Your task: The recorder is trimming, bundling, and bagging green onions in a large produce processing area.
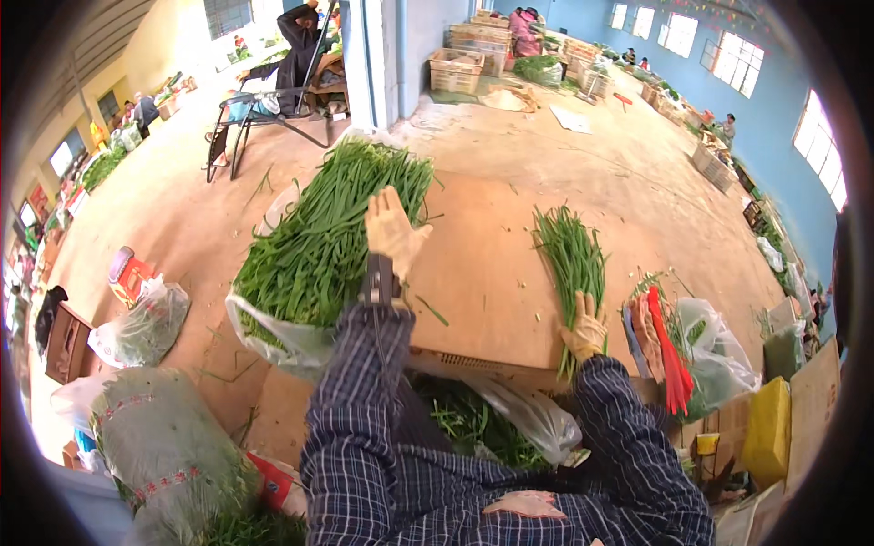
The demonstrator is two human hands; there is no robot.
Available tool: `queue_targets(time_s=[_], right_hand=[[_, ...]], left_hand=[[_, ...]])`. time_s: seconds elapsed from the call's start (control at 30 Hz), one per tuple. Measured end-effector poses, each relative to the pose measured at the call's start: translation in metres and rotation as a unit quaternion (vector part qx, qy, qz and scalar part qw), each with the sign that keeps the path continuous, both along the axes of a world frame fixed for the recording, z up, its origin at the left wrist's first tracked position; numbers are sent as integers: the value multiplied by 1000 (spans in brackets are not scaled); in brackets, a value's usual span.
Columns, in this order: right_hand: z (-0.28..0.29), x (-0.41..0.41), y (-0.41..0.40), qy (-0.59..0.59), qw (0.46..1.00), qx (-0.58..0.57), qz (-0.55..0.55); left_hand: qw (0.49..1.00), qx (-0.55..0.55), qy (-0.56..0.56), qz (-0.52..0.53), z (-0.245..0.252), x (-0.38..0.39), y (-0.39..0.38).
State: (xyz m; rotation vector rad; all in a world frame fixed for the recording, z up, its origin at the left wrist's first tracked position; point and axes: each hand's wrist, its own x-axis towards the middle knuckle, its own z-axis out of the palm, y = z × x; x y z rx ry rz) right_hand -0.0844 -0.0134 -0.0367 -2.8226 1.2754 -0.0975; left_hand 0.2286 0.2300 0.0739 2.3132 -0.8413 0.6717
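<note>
A large heap of green garlic chives (321, 232) lies at the left of the wooden table board (478, 273), with clear plastic (283, 334) around its near end. My left hand (392, 225), in a pale glove, is stretched flat over the heap's right edge, thumb apart and nothing in its grasp. A smaller bundle of chives (570, 252) lies lengthwise on the right of the board. Across the lower stems of this bundle rests my right hand (586, 327), also gloved, its fingers extended rather than curled around the stems.
Red, tan and grey strips (659, 348) hang over the board's right edge, beside a plastic bag of greens (713, 362). Below the near edge sits another bag of greens (491, 416). A large wrapped bale (171, 437) stands at lower left. Beyond, a person sits in a folding chair (259, 109).
</note>
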Motion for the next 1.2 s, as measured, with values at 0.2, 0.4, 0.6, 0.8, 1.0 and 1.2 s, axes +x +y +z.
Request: queue_targets(time_s=[0.2, 0.4, 0.6, 0.8, 1.0, 1.2], right_hand=[[-11, -4, -29, -5, 1000, 12, -25], [15, -20, -38, -89, 994, 61, 19], [90, -3, 17, -254, 933, 120, 224], [97, 91, 52, -297, 863, 289, 288], [72, 249, 23, -364, 802, 390, 268], [81, 410, 21, -399, 850, 198, 283]], left_hand=[[910, 317, 148, 222, -18, 100, -28], [879, 329, 267, 220, -19, 107, -39], [881, 311, 292, 205, -20, 124, -35], [947, 94, 294, 95, -22, 180, 27], [886, -167, 428, -63, -7, 166, 45], [914, -154, 367, -78, -20, 155, 40]])
